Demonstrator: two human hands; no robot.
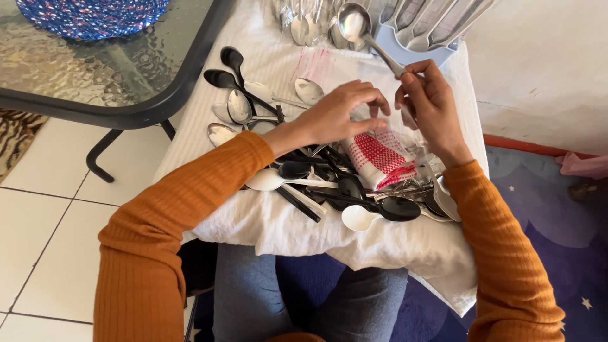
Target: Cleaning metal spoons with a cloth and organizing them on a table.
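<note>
1. Right hand [429, 104]: fingertips pinched together on the handle of a metal spoon [364, 33]. The bowl points away from the hand, up toward the far edge of the cloth; the handle end sits between thumb and fingers.
2. Left hand [339, 114]: fingers curled and pressed down on a red-and-white checked cloth [380, 158], just beside the right hand, knuckles nearly touching it. A clear wrapper seems to lie between the two hands; too faint to tell for sure.
3. Handling note: the spoon looks best held near the handle's end, as it is, so the bowl stays free. Judged advice: keep the left hand's hold on the checked cloth firm and draw the cloth along the handle rather than twisting the spoon.
4. Below both hands, toward the wrists: a heap of black plastic spoons [396, 208], white plastic spoons [358, 217] and metal cutlery, crossed over one another. A slip of the spoon could scatter it.
5. Left of the left hand: loose metal spoons [239, 106] and two more black ones, spread apart on the white towel [278, 221].
6. Beyond the right hand: a pale blue cutlery holder [415, 54] with upright handles, touching the spoon's far side.
7. Further left: a glass-topped table [95, 69].
8. Underneath: the person's knees bear the towel.
</note>
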